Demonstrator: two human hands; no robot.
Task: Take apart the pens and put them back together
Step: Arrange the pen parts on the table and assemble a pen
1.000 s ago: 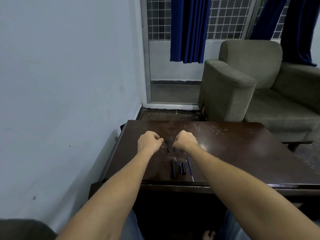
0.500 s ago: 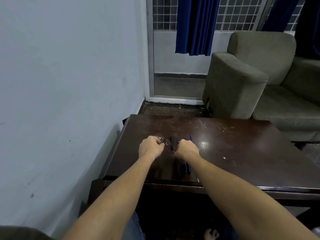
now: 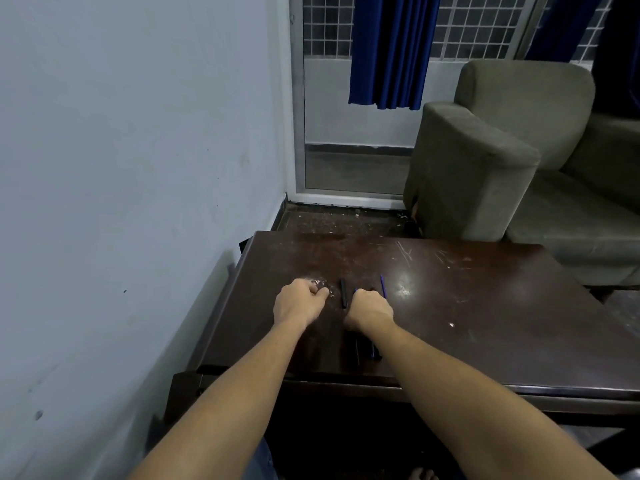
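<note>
Both my hands lie curled, knuckles up, on the dark wooden table [image 3: 485, 323]. My left hand [image 3: 299, 303] is closed with thumb against forefinger; what it holds is hidden. My right hand [image 3: 369, 310] grips a thin blue refill [image 3: 382, 285] whose end sticks out beyond the knuckles. Between the hands lies a short black pen piece [image 3: 343, 293]. Nearer me, partly under my right forearm, lie a black barrel [image 3: 356, 351] and other dark pen parts [image 3: 374, 351] with a bit of blue.
A blue-grey wall [image 3: 138, 202] runs close along the table's left edge. A grey armchair [image 3: 502, 161] stands beyond the far right corner. Blue curtains [image 3: 391, 50] hang over a grilled window at the back.
The camera has dipped and moved closer. The blue refill that lay near the front edge now pokes out past my right hand. Both hands stay closed in about the same spots.
</note>
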